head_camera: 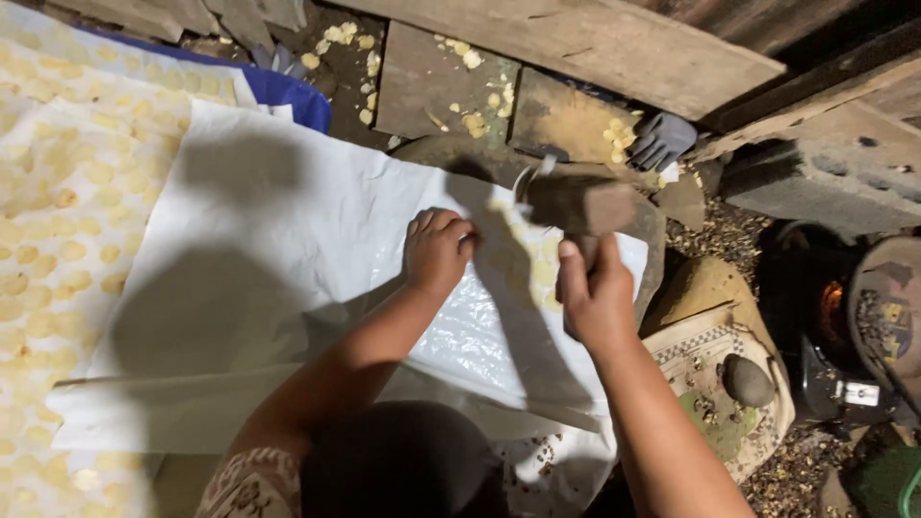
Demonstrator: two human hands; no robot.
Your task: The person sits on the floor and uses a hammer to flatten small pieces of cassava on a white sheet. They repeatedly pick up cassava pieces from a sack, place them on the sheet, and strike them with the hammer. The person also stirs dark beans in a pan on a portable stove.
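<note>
Your right hand (597,293) is gripping the handle of a blocky brown wooden mallet (580,204), its head blurred. Your left hand (437,249) is pressing, fingers curled, on the glossy white plastic sheet (288,249).

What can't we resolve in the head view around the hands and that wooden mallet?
- Mallet head: motion-blurred, striking face unclear.
- Mallet handle: wrapped by the right hand.
- Left hand fingertips: curled under, hidden on the white sheet.
- Stone slab: mostly under the sheet.
- Dark pot: too dim.

Bare forearms, bare hands, patterned short sleeve (251,484) at left shoulder.
</note>
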